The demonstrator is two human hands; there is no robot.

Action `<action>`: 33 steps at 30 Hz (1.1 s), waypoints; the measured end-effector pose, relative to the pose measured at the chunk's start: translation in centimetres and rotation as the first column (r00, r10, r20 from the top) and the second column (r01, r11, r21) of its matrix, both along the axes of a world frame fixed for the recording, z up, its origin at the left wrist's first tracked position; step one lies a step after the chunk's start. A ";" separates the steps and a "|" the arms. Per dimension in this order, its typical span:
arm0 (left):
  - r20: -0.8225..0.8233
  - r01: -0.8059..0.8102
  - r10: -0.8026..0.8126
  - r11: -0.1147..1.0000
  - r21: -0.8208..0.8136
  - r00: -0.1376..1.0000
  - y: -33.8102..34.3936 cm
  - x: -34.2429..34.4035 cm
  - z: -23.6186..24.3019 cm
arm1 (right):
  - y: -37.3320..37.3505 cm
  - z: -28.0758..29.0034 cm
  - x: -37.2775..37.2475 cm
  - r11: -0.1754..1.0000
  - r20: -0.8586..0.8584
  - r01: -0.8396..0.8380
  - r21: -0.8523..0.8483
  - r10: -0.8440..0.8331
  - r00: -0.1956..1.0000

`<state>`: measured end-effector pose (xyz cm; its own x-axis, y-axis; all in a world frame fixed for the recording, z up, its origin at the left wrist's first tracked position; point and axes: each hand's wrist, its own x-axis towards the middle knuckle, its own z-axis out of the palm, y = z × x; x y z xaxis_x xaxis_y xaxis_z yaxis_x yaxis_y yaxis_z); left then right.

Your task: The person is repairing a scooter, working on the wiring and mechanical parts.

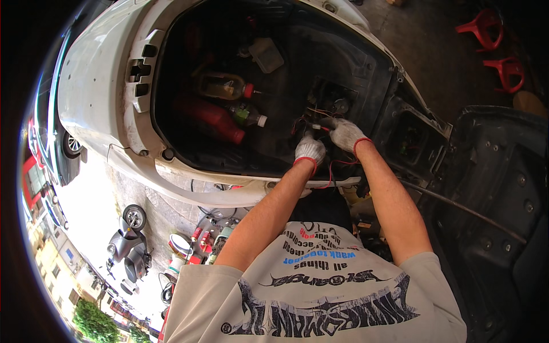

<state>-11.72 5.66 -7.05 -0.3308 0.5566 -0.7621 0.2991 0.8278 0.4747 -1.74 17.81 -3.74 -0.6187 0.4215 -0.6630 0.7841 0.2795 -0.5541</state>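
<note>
Both my hands reach into the dark under-seat storage compartment [286, 154] of a white scooter. Each wears a whitish knit glove with a red cuff and dirty fingertips. My right hand [345, 135] has its fingers closed on thin wires [315, 112]. A small white piece with a red end [320, 127], perhaps a connector, shows at its fingertips. Close beside it, slightly lower and to the left, my left hand [310, 150] is closed too. Its fingertips point into the shadow by the wires, and what they grip is hidden. A red wire [331, 171] loops over the compartment's rim below my hands.
Left in the compartment lie a red bottle [214, 119], a red-capped bottle [224, 87], a white-capped bottle [247, 115] and a pale box [266, 55]. The raised black seat [497, 211] stands at right. Red stools [506, 74] are far right; a parked scooter [130, 251] is at left.
</note>
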 end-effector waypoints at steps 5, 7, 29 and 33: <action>0.004 -0.019 0.019 1.000 -0.003 1.000 0.0 0.0 0.1 | -0.1 -0.6 0.0 0.999 0.004 -0.048 0.018 0.048 0.999; 0.010 -0.015 0.015 1.000 -0.012 1.000 0.1 -0.2 0.3 | -0.3 -0.5 0.0 0.998 -0.017 -0.035 0.057 0.036 0.999; 0.038 0.019 -0.016 0.998 -0.060 0.999 0.6 -0.4 1.1 | -0.1 1.2 -0.6 1.000 0.069 0.018 0.006 -0.018 0.997; 0.023 0.034 -0.034 0.999 -0.012 0.999 0.3 -0.1 0.0 | 0.2 1.7 -0.1 0.996 0.016 0.091 -0.001 -0.091 0.996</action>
